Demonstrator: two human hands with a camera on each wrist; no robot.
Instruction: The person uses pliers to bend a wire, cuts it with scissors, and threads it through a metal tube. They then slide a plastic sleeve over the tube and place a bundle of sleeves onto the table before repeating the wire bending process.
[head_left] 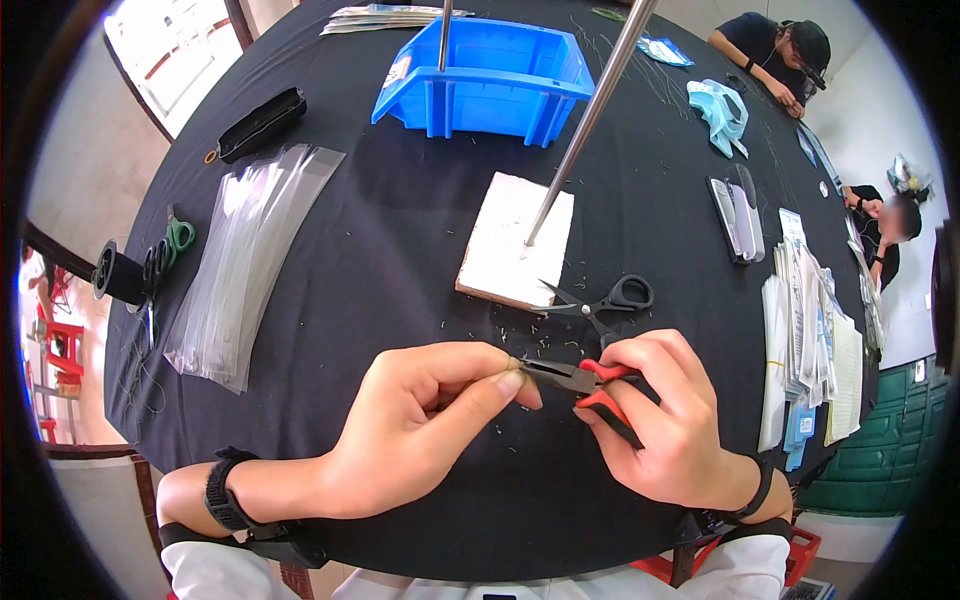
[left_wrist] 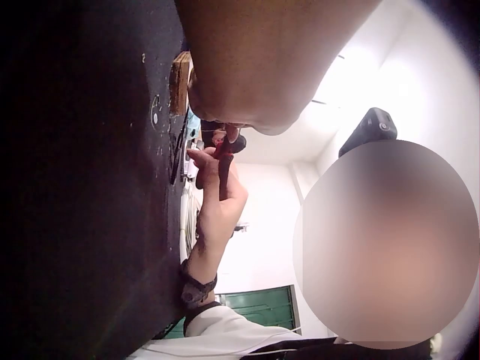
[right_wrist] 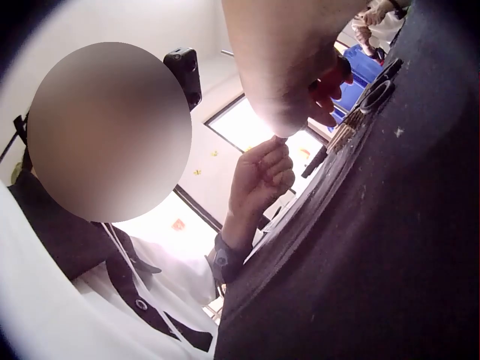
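From the head view, I have both hands just in front of me over the black cloth-covered worktop (head_left: 370, 260), near each other but not joined. The left hand (head_left: 410, 430) pinches a small piece (head_left: 514, 363), too small for me to identify, between thumb and forefinger. The right hand (head_left: 665, 420) grips the dark metal pliers with red handles (head_left: 560, 374), fingers curled around the spread grips; I judge that this lets it control the jaws while the left pinch steadies the piece. The pliers sit between the hands, their nose pointing left and slightly far, the long axis running roughly left to right. Whether the tips have closed on anything, I can't tell. Black-handled scissors (head_left: 587, 310) lie open just beyond, probably for easy reach. Farther still, a white rectangular block (head_left: 500, 230) seems to serve as the foot of a slanting metal rod (head_left: 582, 130).

On my left wrist view, the near palm covers much of the contact; I make out the right hand's curled fingers at the red grips.

My right wrist view shows the left fingers bunched in their pinch, but the tool's tips are hidden.
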